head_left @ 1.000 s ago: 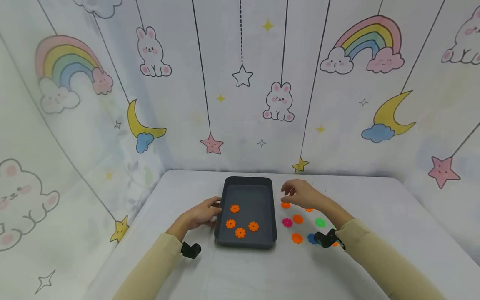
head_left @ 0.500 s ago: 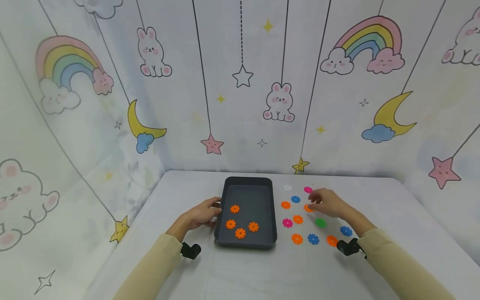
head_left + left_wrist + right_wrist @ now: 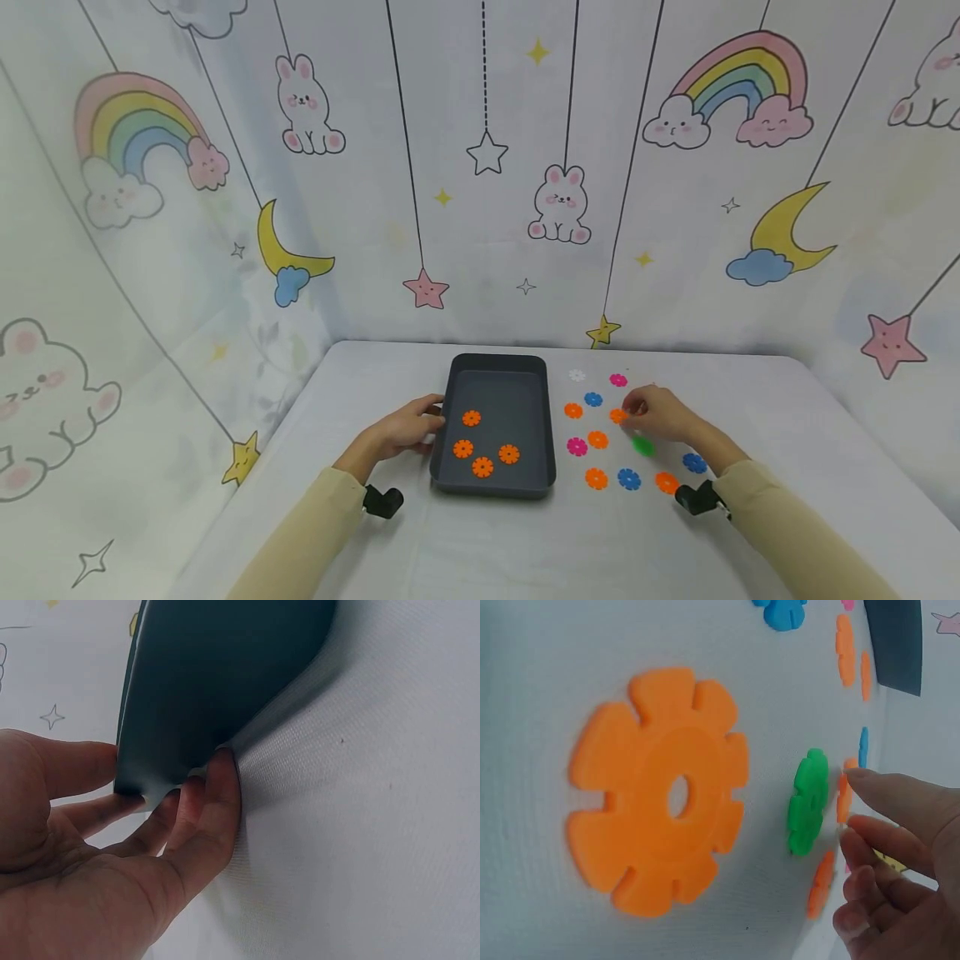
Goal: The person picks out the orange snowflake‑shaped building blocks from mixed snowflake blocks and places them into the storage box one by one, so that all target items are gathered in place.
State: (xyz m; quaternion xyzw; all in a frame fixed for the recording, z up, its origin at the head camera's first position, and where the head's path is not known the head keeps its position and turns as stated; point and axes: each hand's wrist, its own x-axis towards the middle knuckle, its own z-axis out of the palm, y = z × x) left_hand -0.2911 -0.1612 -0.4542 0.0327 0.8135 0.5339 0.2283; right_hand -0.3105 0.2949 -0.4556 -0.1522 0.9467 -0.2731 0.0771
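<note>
A dark grey rectangular tray [image 3: 517, 487] holds several orange flower-shaped discs [image 3: 482, 467]. At its left side my left hand [image 3: 405, 427] holds the tray by the edge; the left wrist view has the thumb [image 3: 82, 766] at the rim and the curved fingers [image 3: 221, 787] low along the tray wall [image 3: 217, 667]. To the right, my right hand [image 3: 663, 414] pinches an orange flower-shaped disc [image 3: 617, 416] at table level. In the right wrist view, its thumb [image 3: 900, 796] and index finger meet the edges of that disc [image 3: 845, 796].
Around the right hand lie more flower discs: green [image 3: 642, 446], blue [image 3: 629, 479], pink [image 3: 577, 447], white [image 3: 577, 376] and orange [image 3: 596, 479]. A large orange disc [image 3: 660, 791] fills the near part of the right wrist view. A patterned cloth wall [image 3: 495, 208] stands behind the white table.
My right hand has moved right and toward me, from near the tray's right side to an orange disc, and its fingers have closed in. The left hand and tray stay put.
</note>
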